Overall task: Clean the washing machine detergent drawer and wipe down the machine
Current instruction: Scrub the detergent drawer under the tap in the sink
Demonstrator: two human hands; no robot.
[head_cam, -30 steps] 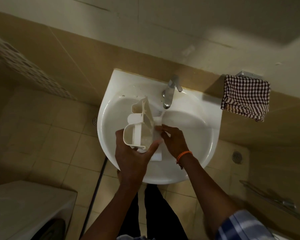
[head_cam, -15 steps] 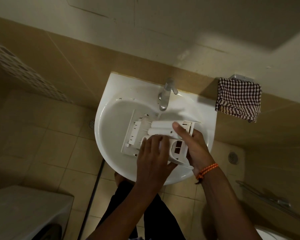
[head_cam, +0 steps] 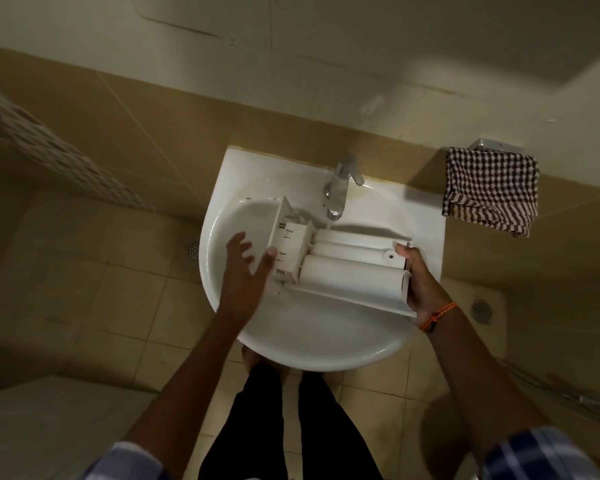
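Two hands steady the detergent drawer [head_cam: 340, 261] underside-up across the washbasin [head_cam: 312, 341] below the faucet [head_cam: 338, 188]: right hand [head_cam: 421, 285] gripping its right end, left hand [head_cam: 245, 271] spread loosely against its left; rinsing seems underway, so opening the faucet likely comes next

Washing machine [head_cam: 49, 420] cut off lower left

Beige tiled floor [head_cam: 94, 306], tan tile band on cream wall [head_cam: 361, 46]; white basin [head_cam: 309, 348] far centre, checked towel [head_cam: 490, 190] right; dim light.
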